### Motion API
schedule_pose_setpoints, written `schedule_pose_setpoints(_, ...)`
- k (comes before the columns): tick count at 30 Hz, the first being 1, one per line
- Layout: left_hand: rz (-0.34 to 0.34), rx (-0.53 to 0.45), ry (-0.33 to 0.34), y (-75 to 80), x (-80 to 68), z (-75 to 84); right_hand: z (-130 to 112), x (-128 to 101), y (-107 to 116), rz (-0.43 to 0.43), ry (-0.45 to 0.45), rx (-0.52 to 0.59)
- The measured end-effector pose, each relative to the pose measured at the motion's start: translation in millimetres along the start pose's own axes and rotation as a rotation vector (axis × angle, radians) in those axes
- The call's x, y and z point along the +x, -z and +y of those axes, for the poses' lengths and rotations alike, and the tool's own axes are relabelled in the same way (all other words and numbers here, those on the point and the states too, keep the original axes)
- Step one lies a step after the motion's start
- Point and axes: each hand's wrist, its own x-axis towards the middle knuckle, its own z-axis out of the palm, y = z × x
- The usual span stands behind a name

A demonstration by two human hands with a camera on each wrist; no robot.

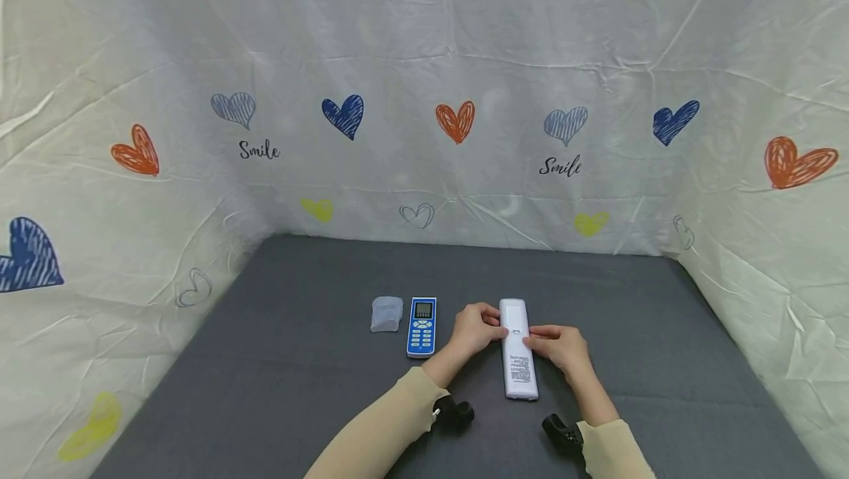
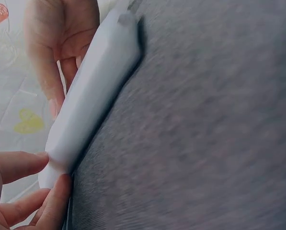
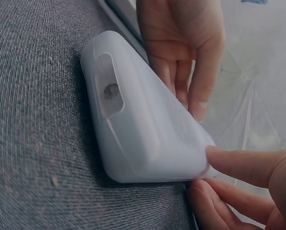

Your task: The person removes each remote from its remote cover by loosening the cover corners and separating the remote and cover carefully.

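"Both the left hand [image 1: 476,330] and the right hand [image 1: 562,348] are in the lower half of the head view, right of centre. Between them a white remote control [image 1: 516,350] lies on a dark grey table [image 1: 318,265]."

"What are the hands doing with it?"

"Grasping it from either side. The left hand grips its left edge and the right hand its right edge, each with thumb and fingers. The left thumb sits slightly higher in the frame than the right one."

"Which side of it is up?"

"Its back. A block of dark print [image 1: 521,369], too small to read, fills much of the lower half. Its long side runs from top to bottom of the frame. The right wrist view shows a recess [image 3: 111,91] in one end, with a small round piece inside."

"What else is on the table?"

"Near the centre of the frame, left of the hands, a blue-and-white remote control [image 1: 421,328] lies with its keys and small screen up. Just left of that is a translucent whitish item [image 1: 387,315], hard to identify."

"And around them?"

"Cream sleeves [image 1: 381,424] enter from the bottom edge, with a black wrist device [image 1: 456,414] on each arm. Across the top and sides hangs a white sheet [image 1: 497,37], printed with colourful hearts [image 1: 456,122] and the word 'Smile' twice."
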Motion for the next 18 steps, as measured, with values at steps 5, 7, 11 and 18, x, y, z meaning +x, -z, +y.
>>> schedule_pose_setpoints(5, -0.013, -0.033, 0.039, 0.0, 10.0, 3.2, 1, 1, 0, -0.003, -0.002, 0.005)
schedule_pose_setpoints(7, -0.018, -0.044, 0.059, -1.0, 13.8, 4.5, 1, 1, 0, -0.004, -0.005, 0.019)
schedule_pose_setpoints(11, -0.022, -0.037, 0.095, -2.9, 21.5, 8.2, 2, 2, 0, -0.001, -0.004, 0.047)
schedule_pose_setpoints(18, 0.002, -0.012, 0.146, -5.2, 31.3, 14.0, 3, 3, 0, -0.005, -0.012, 0.038)
